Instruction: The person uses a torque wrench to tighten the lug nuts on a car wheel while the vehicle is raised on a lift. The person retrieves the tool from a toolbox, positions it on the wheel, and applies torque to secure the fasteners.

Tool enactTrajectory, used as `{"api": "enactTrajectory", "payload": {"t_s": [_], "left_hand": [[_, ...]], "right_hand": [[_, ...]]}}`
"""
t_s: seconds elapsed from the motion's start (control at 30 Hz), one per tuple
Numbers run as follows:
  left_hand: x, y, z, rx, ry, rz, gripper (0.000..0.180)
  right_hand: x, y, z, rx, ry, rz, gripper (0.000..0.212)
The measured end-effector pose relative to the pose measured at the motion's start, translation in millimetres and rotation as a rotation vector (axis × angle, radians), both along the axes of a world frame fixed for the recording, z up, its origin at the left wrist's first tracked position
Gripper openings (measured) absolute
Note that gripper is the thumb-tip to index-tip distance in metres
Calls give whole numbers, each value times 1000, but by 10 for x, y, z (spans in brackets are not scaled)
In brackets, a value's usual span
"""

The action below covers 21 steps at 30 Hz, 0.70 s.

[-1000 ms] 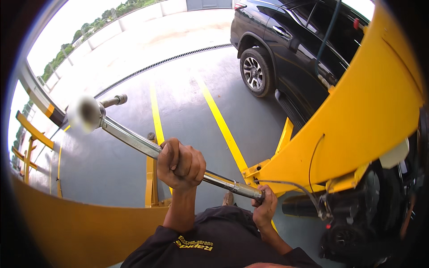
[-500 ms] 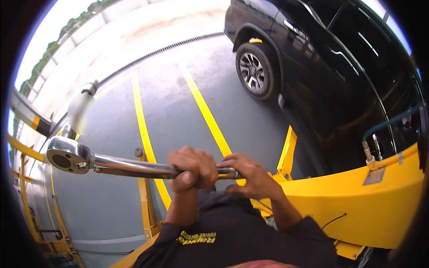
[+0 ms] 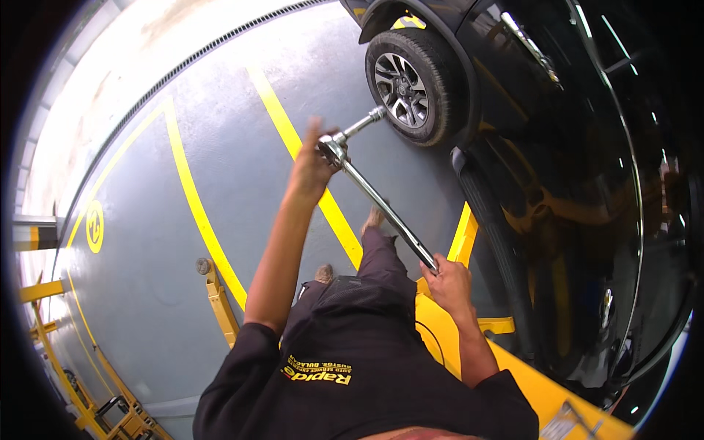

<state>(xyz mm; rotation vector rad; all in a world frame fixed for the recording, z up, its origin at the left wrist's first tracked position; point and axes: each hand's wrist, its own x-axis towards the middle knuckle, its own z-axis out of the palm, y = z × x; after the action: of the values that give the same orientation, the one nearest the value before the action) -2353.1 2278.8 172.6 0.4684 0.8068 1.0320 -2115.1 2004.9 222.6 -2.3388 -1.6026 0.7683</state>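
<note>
A long chrome torque wrench (image 3: 385, 209) slants across the picture in front of me. My left hand (image 3: 315, 167) supports its ratchet head, with the fingers curled partly behind it and slightly blurred. From that head a short extension with a socket (image 3: 376, 114) points up and right toward the front wheel (image 3: 403, 88) of a dark car. In the picture the socket's tip lies close to the tyre; whether they touch, I cannot tell. Lower down, my right hand (image 3: 449, 284) is wrapped around the end of the wrench's handle.
On my right stands the dark car (image 3: 506, 95), with a side step (image 3: 491, 227) along its flank. A yellow lift post (image 3: 506, 359) and lift arm (image 3: 463, 235) are near my right arm. Another yellow arm (image 3: 220, 301) is at left. Yellow lines (image 3: 194, 202) mark the grey floor.
The wrench has swung from lying across to the left, its head now toward the wheel. My left hand has moved from the shaft to the head; my right now grips the handle end.
</note>
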Motion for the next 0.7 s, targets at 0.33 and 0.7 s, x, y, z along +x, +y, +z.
{"api": "enactTrajectory", "payload": {"t_s": [0.33,0.7], "left_hand": [[2437,3040,-3333,-486,-125,273,20],[3589,5471,-6101,-663,-310,279,20]], "right_hand": [[2001,3312,-2631,-294,-94,-3,36],[2829,6055,-4537,-654,-140,-100,33]]}}
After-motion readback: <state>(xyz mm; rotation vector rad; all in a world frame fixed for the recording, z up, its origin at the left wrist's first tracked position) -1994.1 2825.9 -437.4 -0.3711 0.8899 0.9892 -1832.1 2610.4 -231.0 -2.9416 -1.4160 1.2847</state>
